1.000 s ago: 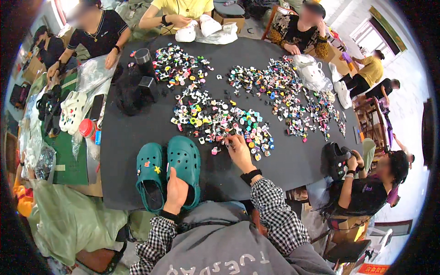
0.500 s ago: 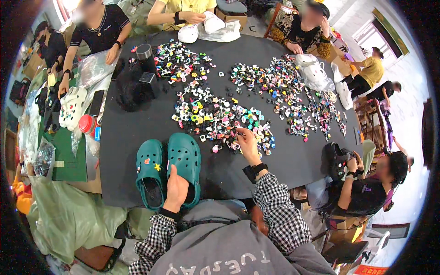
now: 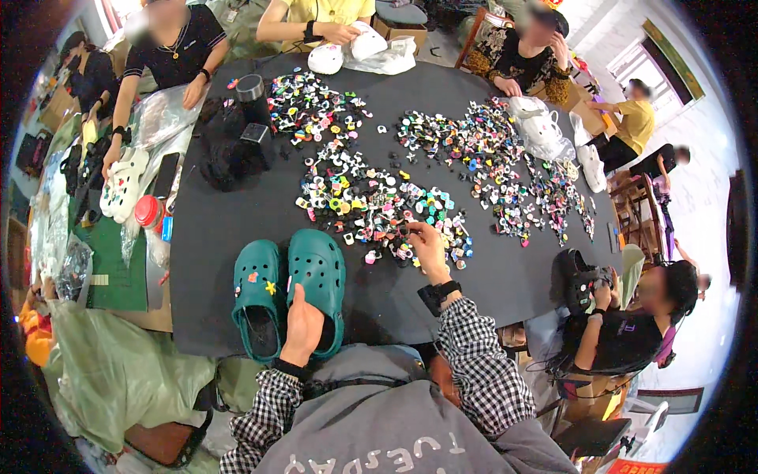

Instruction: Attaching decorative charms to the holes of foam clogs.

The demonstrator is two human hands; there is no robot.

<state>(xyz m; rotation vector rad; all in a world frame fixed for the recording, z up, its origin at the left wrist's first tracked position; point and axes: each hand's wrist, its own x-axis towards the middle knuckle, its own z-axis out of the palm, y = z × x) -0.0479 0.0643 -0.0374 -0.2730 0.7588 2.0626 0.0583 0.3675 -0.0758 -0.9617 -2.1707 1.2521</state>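
The left hand (image 3: 302, 328) grips a green clog (image 3: 317, 265) above the counter (image 3: 505, 272); the right hand (image 3: 429, 251), fingers (image 3: 419, 228) nearly together, is at the charms (image 3: 363, 201), its hold unclear.

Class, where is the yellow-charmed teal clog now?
In the head view, the yellow-charmed clog lies left of centre on the table, just left of the clog the left hand touches.

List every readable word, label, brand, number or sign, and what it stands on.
Grey garment: large pale lettering, upside down in view; not copied here.
Red sheet, lower right edge: characters cut off, too small to read.
Co-worker's black top, right: small purple mark, unreadable.
Small charms: any lettering too small to read.
Teal clogs: none readable.
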